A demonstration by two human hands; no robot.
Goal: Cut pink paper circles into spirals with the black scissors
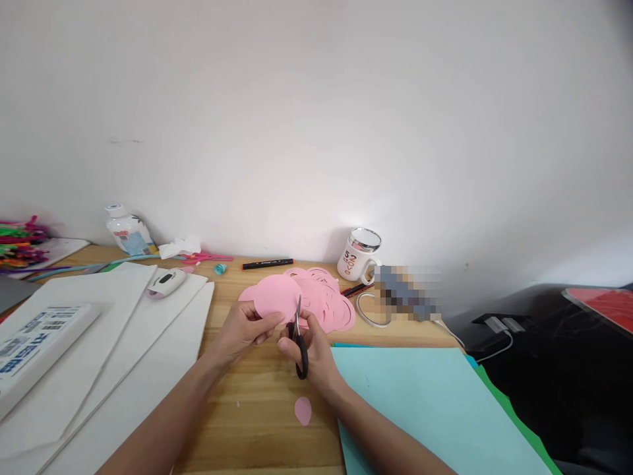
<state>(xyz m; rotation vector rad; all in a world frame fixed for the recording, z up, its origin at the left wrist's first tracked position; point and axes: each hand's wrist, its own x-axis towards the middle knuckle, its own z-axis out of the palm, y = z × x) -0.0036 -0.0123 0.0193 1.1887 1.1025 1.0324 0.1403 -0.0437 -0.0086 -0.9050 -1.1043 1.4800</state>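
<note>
My left hand point(247, 333) pinches the lower left edge of a round pink paper piece point(277, 297), held up above the table. In my right hand point(312, 346) is a pair of black-handled scissors point(301, 356), blades pointing up at the right edge of that paper. Whether the blades touch the paper I cannot tell. Behind both hands lies a heap of pink paper cut-outs point(326, 297), partly covered by the held piece. One small pink petal-shaped piece point(303, 410) rests on the table nearer to me.
White sheets point(168, 369) lie on the left under a white box point(44, 349). Light blue paper point(410, 396) covers the right. Toward the wall stand a mug point(357, 256) and a white bottle point(129, 231), with a black marker point(268, 264) and pink scissors point(210, 257) between them.
</note>
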